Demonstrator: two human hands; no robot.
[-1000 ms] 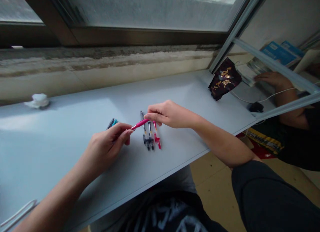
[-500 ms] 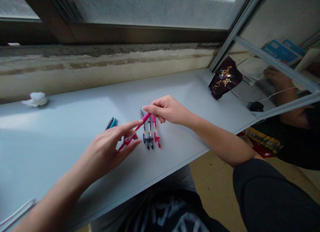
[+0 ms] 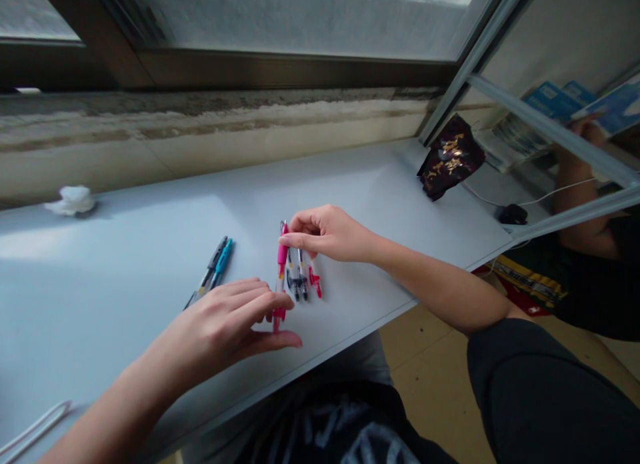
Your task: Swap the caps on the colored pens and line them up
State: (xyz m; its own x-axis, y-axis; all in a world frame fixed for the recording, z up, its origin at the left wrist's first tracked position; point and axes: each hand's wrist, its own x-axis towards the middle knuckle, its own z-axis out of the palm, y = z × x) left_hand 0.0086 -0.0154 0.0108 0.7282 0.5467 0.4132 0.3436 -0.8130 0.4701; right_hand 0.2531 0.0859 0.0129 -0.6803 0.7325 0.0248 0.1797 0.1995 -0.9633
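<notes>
Crumpled tissue (image 3: 71, 200) and gold-printed dark bag (image 3: 451, 157) on a white shelf (image 3: 100, 284)

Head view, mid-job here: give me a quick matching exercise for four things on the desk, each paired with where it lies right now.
Things:
1. pink pen
2. teal pen
3. crumpled white tissue
4. dark packet with gold print

Places:
A. far left of the desk
B. far right corner of the desk
C. beside a dark pen, left of the hands
D. partly under the fingers of the left hand

Pairs: 1-D, 2-C, 3-A, 4-B.
</notes>
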